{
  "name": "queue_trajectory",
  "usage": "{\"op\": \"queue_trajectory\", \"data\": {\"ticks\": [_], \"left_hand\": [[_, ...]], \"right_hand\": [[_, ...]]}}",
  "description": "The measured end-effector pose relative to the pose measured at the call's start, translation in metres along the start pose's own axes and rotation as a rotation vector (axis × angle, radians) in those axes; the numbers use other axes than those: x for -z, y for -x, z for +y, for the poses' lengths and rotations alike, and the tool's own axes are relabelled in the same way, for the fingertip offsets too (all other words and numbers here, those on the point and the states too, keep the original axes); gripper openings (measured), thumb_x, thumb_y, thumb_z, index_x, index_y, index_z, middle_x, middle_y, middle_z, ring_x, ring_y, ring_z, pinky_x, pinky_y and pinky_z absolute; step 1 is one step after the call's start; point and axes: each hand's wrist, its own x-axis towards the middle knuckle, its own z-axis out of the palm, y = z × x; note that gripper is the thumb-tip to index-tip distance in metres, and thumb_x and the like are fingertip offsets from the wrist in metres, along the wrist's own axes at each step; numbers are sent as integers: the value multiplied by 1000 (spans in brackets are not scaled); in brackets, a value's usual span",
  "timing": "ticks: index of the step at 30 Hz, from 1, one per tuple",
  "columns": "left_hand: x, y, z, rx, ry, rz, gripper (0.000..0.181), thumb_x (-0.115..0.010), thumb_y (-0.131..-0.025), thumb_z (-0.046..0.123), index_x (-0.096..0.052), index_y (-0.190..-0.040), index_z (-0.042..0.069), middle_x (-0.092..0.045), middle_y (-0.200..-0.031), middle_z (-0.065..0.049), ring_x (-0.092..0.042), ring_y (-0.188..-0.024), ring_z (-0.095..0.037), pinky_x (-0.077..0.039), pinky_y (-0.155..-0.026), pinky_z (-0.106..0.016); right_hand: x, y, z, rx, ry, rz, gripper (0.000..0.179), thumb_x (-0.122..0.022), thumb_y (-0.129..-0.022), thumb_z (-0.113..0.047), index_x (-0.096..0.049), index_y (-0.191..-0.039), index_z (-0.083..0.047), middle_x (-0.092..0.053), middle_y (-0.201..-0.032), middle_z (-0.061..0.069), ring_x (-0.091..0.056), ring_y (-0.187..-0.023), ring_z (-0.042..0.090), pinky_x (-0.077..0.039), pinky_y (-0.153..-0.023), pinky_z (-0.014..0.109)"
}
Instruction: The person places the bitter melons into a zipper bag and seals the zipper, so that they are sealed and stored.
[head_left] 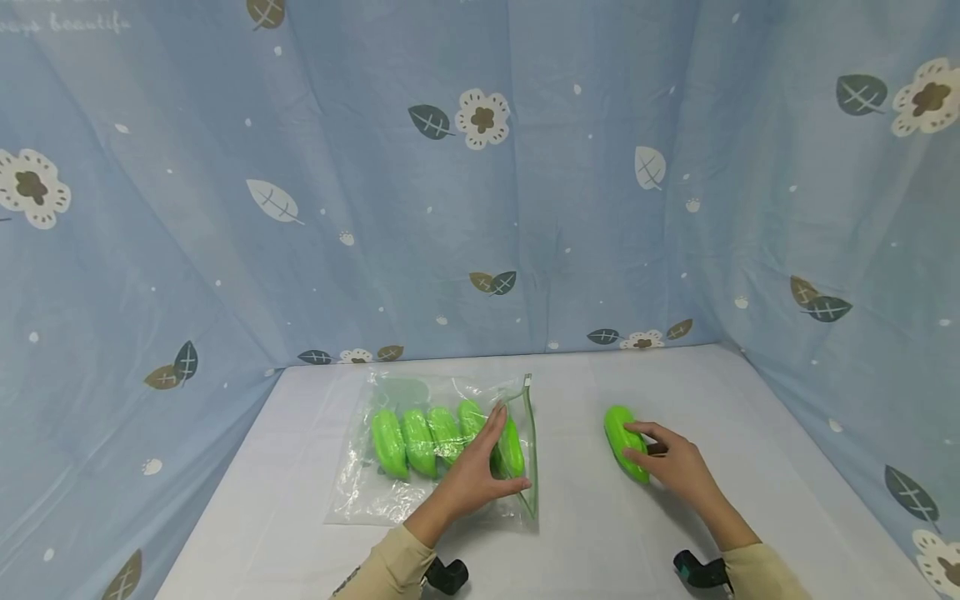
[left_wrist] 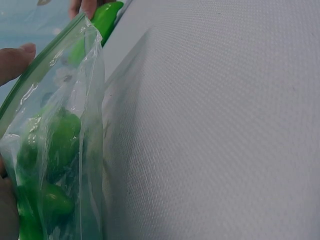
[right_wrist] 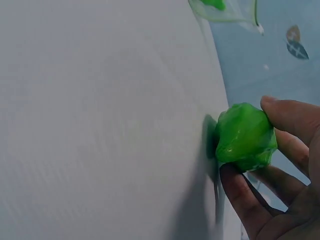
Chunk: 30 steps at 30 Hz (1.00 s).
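Note:
A clear zip bag (head_left: 360,500) with a green seal lies on the table, its mouth toward the right. Several bright green cucumbers (head_left: 390,446) lie in a row inside it. My left hand (head_left: 471,477) rests over the bag near its mouth, thumb and fingers spread apart and fairly straight. In the left wrist view the bag's green seal (left_wrist: 45,57) stands raised beside a fingertip. To the right of the bag, my right hand (head_left: 678,467) grips another green cucumber (head_left: 622,442) between thumb and fingers. Its lumpy, glossy end (right_wrist: 245,137) shows in the right wrist view, close to the table.
A white cloth covers the table (head_left: 570,533). Blue curtains (head_left: 570,200) with leaves and flowers surround it at the back and sides. Black wrist devices (head_left: 447,575) sit at both sleeves.

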Motion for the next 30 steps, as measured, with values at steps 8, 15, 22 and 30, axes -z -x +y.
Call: {"op": "queue_trajectory", "data": {"ticks": [8,15,22,30], "left_hand": [[0,0,0,4,-2,-1,114,-84,-83,44,-11,-165,13,-5,-171,0,-26,-150,-38,-30,-116,-60],[0,0,0,15,0,-1,114,-83,-83,46,-11,-165,16,-4,-171,3,-26,-150,-38,-30,-116,-61],[0,0,0,21,-8,-4,114,-83,-83,47,-10,-166,19,-4,-171,3,-25,-151,-38,-30,-116,-60],[0,0,0,2,4,4,113,-84,-83,44,-12,-165,14,-6,-171,-2,-25,-150,-38,-31,-116,-61]], "right_hand": [[-19,0,-14,46,-8,-12,51,-81,-87,-36,-68,-132,-16,-64,-135,20,-69,-103,34,-60,-71,38],[-34,1,-26,73,-35,-20,48,-82,-86,-36,-70,-129,-18,-64,-136,18,-70,-101,29,-60,-73,36],[-48,2,-36,89,-63,-24,46,-84,-84,-34,-71,-126,-20,-63,-137,17,-71,-98,27,-60,-74,35],[-58,5,-41,97,-94,-23,48,-85,-83,-32,-72,-128,-20,-60,-142,15,-72,-96,25,-61,-74,30]]}}
